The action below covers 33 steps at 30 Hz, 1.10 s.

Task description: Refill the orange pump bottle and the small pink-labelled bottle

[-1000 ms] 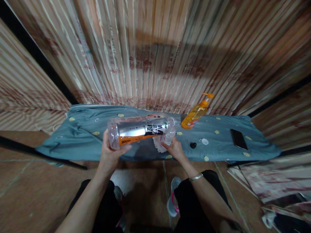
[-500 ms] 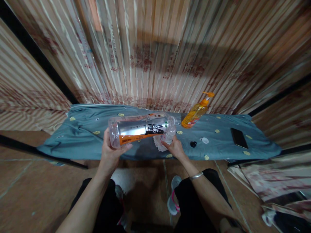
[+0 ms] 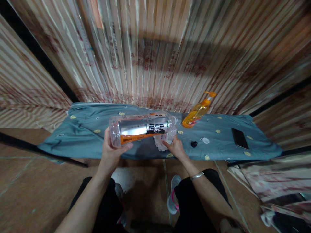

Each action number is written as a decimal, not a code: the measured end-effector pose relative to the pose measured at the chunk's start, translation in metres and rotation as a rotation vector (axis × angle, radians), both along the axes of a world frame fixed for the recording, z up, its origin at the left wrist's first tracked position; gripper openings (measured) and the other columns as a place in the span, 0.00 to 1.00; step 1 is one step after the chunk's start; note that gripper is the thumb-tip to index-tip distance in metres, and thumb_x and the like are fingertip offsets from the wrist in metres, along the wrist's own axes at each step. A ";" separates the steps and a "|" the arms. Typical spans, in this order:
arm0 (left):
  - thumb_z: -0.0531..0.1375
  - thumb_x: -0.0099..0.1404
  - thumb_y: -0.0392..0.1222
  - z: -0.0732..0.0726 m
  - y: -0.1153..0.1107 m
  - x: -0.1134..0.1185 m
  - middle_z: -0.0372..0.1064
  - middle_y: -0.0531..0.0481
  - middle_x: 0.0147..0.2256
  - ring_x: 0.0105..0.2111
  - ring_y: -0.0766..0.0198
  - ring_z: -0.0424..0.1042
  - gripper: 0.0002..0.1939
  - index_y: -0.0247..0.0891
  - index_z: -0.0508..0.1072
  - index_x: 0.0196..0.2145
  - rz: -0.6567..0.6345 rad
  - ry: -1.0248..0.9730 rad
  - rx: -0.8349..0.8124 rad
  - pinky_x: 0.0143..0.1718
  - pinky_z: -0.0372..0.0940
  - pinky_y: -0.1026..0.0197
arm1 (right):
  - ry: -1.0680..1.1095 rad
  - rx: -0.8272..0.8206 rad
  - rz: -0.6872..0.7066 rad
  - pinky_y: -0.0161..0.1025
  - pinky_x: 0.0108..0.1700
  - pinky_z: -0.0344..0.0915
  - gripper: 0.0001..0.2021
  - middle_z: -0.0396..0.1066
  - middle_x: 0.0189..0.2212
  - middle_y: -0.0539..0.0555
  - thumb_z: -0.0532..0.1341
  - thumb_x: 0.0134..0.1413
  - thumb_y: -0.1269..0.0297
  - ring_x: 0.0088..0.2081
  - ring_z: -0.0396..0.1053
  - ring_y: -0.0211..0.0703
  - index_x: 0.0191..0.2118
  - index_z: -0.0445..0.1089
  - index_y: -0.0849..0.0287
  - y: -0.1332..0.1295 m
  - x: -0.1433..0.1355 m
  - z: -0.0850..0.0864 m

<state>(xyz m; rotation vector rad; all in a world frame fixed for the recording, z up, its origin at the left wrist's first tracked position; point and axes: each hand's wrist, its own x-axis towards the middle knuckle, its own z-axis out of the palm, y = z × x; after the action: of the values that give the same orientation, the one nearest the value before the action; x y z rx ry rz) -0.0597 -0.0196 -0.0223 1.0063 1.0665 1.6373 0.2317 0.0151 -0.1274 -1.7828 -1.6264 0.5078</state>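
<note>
A large clear plastic bottle [image 3: 133, 127] with a silver and orange label lies sideways above the cloth, its mouth pointing right. Around its base end is my left hand [image 3: 113, 149], the thumb along the underside. My right hand [image 3: 175, 147] pinches a small clear container [image 3: 169, 136] just beneath the bottle's mouth; whether the two touch I cannot tell, nor what kind of container it is. A pale cloth or tissue with a scalloped edge [image 3: 159, 145] lies below, partly covered by the bottle and my fingers.
A pump bottle of yellow liquid [image 3: 195, 115] stands on the teal cloth [image 3: 80, 136] behind my right hand. Further right lie a black cap-like piece [image 3: 193, 144], a small white disc [image 3: 205, 140] and a dark phone [image 3: 239, 138]. Striped curtains hang behind; black frame bars flank both sides.
Almost nothing differs. The view has shifted very slightly, and both hands keep the same hold on the bottle and the small container.
</note>
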 end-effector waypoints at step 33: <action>0.81 0.36 0.41 -0.003 0.001 -0.001 0.74 0.43 0.52 0.53 0.48 0.76 0.51 0.40 0.68 0.58 -0.018 0.013 0.009 0.56 0.72 0.46 | 0.004 -0.022 -0.017 0.53 0.53 0.75 0.32 0.81 0.49 0.64 0.69 0.54 0.54 0.51 0.80 0.61 0.61 0.64 0.62 -0.001 -0.003 0.004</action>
<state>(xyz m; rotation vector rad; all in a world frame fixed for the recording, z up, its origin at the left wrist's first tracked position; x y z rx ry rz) -0.0609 -0.0187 -0.0252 1.0306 1.0566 1.6247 0.2292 0.0144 -0.1231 -1.8088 -1.6071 0.5231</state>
